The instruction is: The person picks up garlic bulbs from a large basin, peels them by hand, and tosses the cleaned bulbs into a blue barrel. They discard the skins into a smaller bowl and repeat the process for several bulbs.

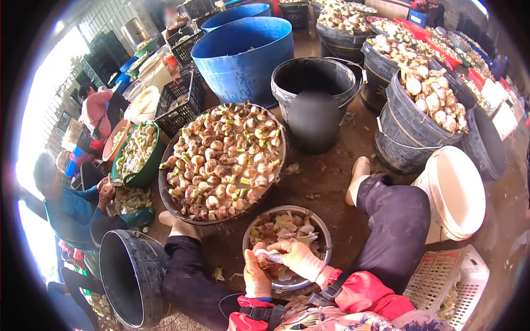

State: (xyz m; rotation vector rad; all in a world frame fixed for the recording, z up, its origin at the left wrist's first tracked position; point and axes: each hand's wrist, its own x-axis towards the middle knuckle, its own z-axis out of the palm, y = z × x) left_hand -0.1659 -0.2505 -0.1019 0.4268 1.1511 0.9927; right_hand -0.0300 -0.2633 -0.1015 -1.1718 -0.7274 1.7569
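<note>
My left hand (256,276) is closed around a bulb (264,258) with brownish roots, over the near part of a metal bowl (327,243) of peelings. My right hand (301,259) is closed at the bulb's pale upper end; a small knife may be in its fingers, but it is too small to tell. Both hands meet at the bulb. Beyond the bowl, a wide round basin (165,193) holds many unpeeled bulbs with short green stems in cloudy water.
An empty black bucket (314,77) and a blue tub (243,66) stand beyond the basin. Black buckets of bulbs (408,135) and a white bucket (455,193) are at right, above a white basket (469,281). A person (72,204) sits at left by a tipped bucket (132,276).
</note>
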